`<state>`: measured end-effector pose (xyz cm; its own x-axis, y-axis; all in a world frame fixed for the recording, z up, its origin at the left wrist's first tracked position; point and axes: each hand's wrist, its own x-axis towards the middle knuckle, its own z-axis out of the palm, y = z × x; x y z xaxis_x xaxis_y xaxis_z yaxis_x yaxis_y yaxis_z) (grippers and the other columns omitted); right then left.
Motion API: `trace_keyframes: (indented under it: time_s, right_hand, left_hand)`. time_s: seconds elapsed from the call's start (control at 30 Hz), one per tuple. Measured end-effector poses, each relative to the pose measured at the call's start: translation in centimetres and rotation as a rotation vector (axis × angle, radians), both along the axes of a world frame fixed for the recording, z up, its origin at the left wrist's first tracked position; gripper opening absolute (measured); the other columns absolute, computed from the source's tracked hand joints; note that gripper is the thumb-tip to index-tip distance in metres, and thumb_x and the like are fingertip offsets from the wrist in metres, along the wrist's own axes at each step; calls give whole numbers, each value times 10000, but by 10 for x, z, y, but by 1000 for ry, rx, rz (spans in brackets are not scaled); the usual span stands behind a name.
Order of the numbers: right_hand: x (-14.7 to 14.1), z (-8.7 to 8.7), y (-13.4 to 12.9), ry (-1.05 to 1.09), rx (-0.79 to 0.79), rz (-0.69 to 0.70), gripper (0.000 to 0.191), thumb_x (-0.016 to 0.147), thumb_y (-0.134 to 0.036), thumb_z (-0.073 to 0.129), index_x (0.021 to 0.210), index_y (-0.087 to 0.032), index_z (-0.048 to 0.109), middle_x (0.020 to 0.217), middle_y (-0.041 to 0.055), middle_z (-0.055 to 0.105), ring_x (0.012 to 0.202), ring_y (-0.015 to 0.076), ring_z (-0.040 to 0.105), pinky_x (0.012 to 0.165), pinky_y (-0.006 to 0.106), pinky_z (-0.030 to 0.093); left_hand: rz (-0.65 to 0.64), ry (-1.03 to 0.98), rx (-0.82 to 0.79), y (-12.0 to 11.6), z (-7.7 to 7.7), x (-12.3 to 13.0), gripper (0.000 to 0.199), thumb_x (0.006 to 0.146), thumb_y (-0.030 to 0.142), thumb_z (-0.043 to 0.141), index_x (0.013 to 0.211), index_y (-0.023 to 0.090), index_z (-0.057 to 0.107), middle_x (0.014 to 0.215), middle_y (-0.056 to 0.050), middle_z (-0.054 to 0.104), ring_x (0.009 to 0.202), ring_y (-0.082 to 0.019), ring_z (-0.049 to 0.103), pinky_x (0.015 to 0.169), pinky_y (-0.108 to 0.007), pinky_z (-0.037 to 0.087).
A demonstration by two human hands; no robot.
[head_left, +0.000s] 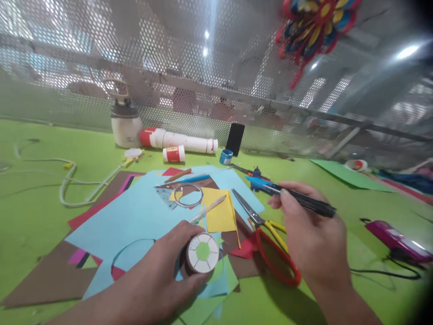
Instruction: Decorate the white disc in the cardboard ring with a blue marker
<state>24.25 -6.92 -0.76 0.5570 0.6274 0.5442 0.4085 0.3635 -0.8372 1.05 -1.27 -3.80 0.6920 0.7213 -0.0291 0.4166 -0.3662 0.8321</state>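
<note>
My left hand (pixel 158 266) curls its thumb and fingers around a small spool (pixel 203 253) with a white segmented face and a green middle. It is held low over the paper pile. In my right hand (pixel 311 239) is a long, slim black-and-blue pen-like tool (pixel 297 198), its blue end pointing left; its exact kind is unclear. Scissors (pixel 257 220) with red and yellow handles lie between the hands, blades towards the back. Ahead are light blue paper (pixel 125 221), a yellow paper square (pixel 216 210), a pencil (pixel 213 205) and a metal ring (pixel 188 195).
Stacked paper cups (pixel 182 141), a single cup (pixel 173 154), a blue jar (pixel 226 156) and a dark upright phone-like slab (pixel 235 139) stand behind. A sprayer bottle (pixel 126 128) with a hose is back left. A magenta corded tool (pixel 399 239) lies at right. Perforated mesh closes the back.
</note>
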Motion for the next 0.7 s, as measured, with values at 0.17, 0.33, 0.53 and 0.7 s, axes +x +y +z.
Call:
trace_keyframes:
  time_s: [0.17,0.33,0.53,0.7]
  right_hand:
    - [28,14,32,168,-112,7,150,914,-299,614,1005,-191,664,804,-1,646,740,126,630,758,311,553]
    - [51,40,106,101,-338,-7,257,950,-338,598,1112,-140,625,1037,55,667,853,161,663,749,348,573]
    - [64,47,208,-16,-524,-66,350,944,-340,606,1244,-161,582,1238,97,618,1042,222,645,871,433,559]
    - [66,37,241,-84,-616,-103,354,944,-340,607,1249,-163,581,1250,99,613,1054,226,640,880,438,555]
  left_hand:
    - [-21,-40,32,1,-5,-2,245,833,261,598,1076,236,576,1050,-35,629,922,-211,597,845,-354,476]
    - [-24,-80,72,1,-3,-1,238,812,252,607,1047,215,587,1042,-41,622,916,-206,593,837,-345,479]
    - [-10,-78,101,3,-3,0,222,776,220,597,997,216,596,986,-24,605,875,-193,598,784,-320,479]
    - [0,-48,74,3,-1,2,254,739,174,592,990,212,593,976,-23,596,861,-189,595,767,-316,474]
